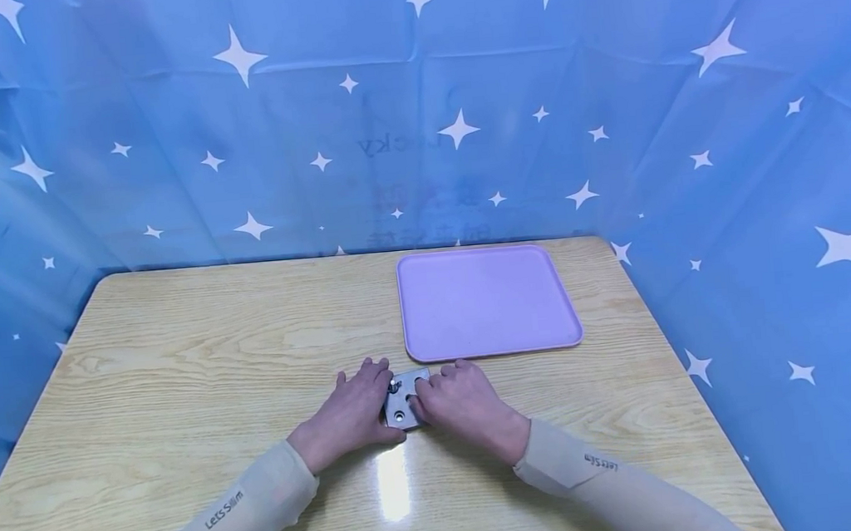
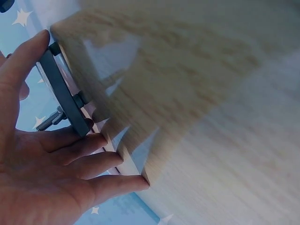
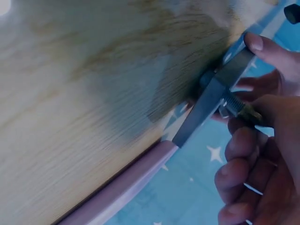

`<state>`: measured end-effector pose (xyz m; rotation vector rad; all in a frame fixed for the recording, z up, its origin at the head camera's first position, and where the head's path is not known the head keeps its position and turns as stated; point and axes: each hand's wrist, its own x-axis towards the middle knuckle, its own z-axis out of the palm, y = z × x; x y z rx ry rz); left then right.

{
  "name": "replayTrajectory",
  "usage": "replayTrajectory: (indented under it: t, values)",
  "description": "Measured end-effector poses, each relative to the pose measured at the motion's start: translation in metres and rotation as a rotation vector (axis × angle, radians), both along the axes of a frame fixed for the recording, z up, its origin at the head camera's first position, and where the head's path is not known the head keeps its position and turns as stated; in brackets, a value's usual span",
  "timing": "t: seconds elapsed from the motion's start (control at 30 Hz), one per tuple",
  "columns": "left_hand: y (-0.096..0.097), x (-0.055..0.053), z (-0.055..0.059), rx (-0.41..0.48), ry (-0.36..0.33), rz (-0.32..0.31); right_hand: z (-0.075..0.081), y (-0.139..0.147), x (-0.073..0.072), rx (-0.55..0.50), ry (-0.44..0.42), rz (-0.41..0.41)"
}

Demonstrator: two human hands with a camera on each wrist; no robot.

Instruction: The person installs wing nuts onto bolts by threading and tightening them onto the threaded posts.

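Observation:
A grey metal plate (image 1: 407, 381) stands slightly above the wooden table between both hands, on short dark feet that show in the left wrist view. My left hand (image 1: 350, 413) grips its left side, thumb at the near edge and fingers at the far side. A threaded bolt (image 2: 48, 122) sticks up from the plate near these fingers. My right hand (image 1: 466, 404) is over the plate's right side. In the right wrist view its thumb and forefinger pinch the top of another threaded bolt (image 3: 236, 104) that stands on the plate. A round hole (image 1: 399, 416) shows near the plate's front edge.
A shallow purple tray (image 1: 492, 352) lies on the table (image 1: 200, 350) just behind the plate, toward the right. Blue curtain (image 1: 383, 110) with white stars hangs along the table's back and sides.

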<state>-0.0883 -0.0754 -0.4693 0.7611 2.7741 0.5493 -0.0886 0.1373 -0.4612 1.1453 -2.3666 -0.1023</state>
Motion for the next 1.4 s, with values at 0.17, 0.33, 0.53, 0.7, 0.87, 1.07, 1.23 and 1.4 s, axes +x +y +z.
replayTrajectory:
  t: [0.17,0.33,0.53,0.7,0.87,1.07,1.23,1.4]
  values:
    - [-0.001,0.0,0.0,0.008,0.006,-0.006,0.016,0.011,-0.004,0.017,-0.229,0.01]
    - [-0.001,0.0,0.001,0.003,-0.014,-0.004,0.032,0.026,-0.01,0.128,-0.404,0.202]
    - [-0.002,0.0,0.001,0.007,-0.018,0.0,0.03,0.032,-0.01,0.226,-0.402,0.291]
    - [-0.001,0.0,0.001,0.008,-0.024,0.003,0.024,0.03,-0.01,0.197,-0.316,0.294]
    - [-0.001,0.0,0.001,0.006,-0.026,0.006,0.015,0.023,-0.009,0.145,-0.161,0.278]
    - [0.0,0.0,0.001,-0.002,-0.03,0.008,0.005,0.011,-0.002,0.029,-0.18,0.191]
    - [-0.001,0.0,0.001,0.003,-0.018,0.004,0.005,0.007,0.003,-0.012,-0.28,0.109]
    - [-0.002,0.0,-0.001,0.01,-0.007,-0.002,0.014,0.015,0.001,0.002,-0.356,0.066]
